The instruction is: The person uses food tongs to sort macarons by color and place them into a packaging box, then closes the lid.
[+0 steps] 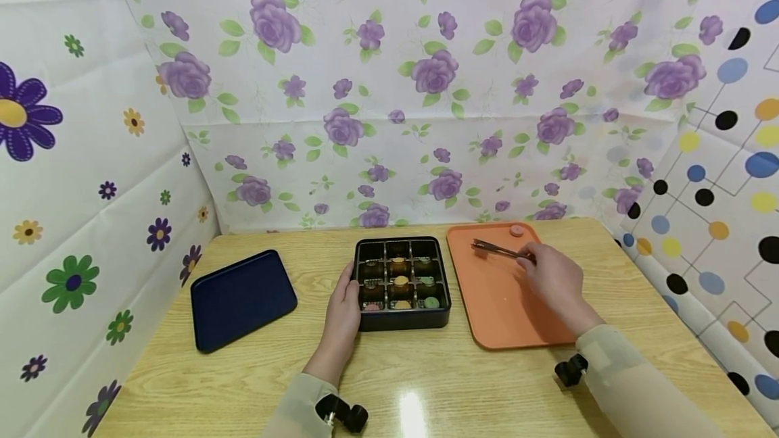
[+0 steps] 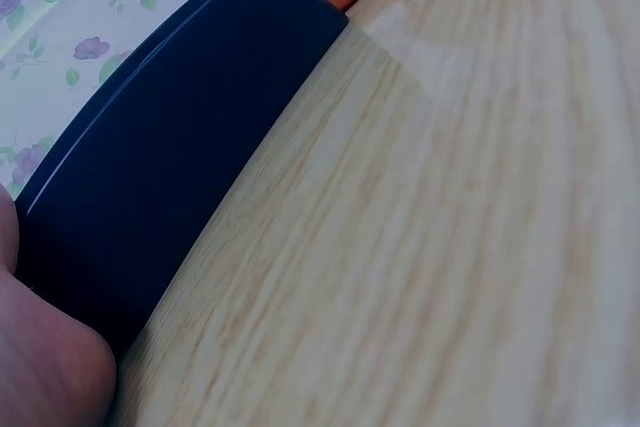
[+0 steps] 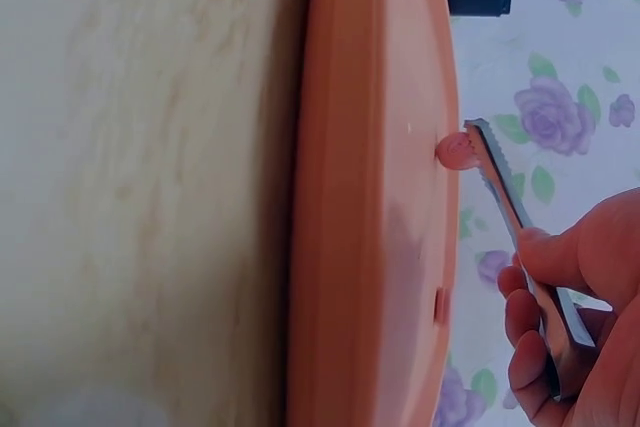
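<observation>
Right hand (image 1: pixel 555 280) grips metal tongs (image 1: pixel 502 249) over the orange tray (image 1: pixel 501 303) — thumb on one side, curled fingers on the other. Right wrist view: a pink disc (image 3: pixel 457 150) sits at the tong tips, apparently pinched; too small to tell in the head view. A second pink disc (image 1: pixel 516 230) lies on the tray near its far edge.

Left hand (image 1: pixel 342 313) rests against the left side of the black box (image 1: pixel 404 320), fingers fairly straight along the wall, thumb by the near corner. Box is upright, just left of the orange tray, divided into compartments in three columns. Nearest row, left to right: pink, yellow-orange and green pieces; more pieces farther back, some hard to make out.

Dark blue tray (image 1: pixel 243 301) lies at left, well apart from the box. All on a wood-grain table (image 1: pixel 487 391) — purple-rose cloth (image 1: pixel 435 73) behind.
</observation>
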`<state>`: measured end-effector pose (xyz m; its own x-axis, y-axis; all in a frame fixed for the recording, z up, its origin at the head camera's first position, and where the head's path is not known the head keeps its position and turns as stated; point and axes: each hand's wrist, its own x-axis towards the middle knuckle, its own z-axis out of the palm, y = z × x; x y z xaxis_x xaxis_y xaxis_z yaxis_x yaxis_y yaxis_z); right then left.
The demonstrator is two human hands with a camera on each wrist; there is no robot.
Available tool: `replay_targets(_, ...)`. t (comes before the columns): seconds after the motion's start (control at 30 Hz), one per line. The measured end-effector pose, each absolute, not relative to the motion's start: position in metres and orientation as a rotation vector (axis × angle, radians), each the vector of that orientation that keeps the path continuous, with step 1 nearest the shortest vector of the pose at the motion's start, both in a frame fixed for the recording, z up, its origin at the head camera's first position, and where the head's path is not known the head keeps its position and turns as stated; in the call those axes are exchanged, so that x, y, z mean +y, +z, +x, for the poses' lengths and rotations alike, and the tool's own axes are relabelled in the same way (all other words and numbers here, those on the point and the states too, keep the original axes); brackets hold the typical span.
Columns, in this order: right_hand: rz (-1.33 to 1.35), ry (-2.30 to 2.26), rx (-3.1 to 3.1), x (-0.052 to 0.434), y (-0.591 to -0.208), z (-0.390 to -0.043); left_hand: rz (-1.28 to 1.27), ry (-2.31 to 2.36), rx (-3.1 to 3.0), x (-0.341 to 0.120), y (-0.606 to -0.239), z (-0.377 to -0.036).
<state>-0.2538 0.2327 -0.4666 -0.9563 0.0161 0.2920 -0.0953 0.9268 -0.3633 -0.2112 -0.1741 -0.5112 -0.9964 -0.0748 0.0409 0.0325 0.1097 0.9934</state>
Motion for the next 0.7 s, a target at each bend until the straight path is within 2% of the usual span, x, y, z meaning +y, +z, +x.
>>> replay_targets(0.4, 0.075, 0.565, -2.78, 0.236, -0.465, -0.252, 0.062, -2.037, -2.288, -0.174, -0.511, -0.211)
replay_targets(0.7, 0.118, 0.574, -2.733, 0.218, -0.444, -0.248, 0.058, -2.054, -2.285, -0.174, -0.51, -0.211)
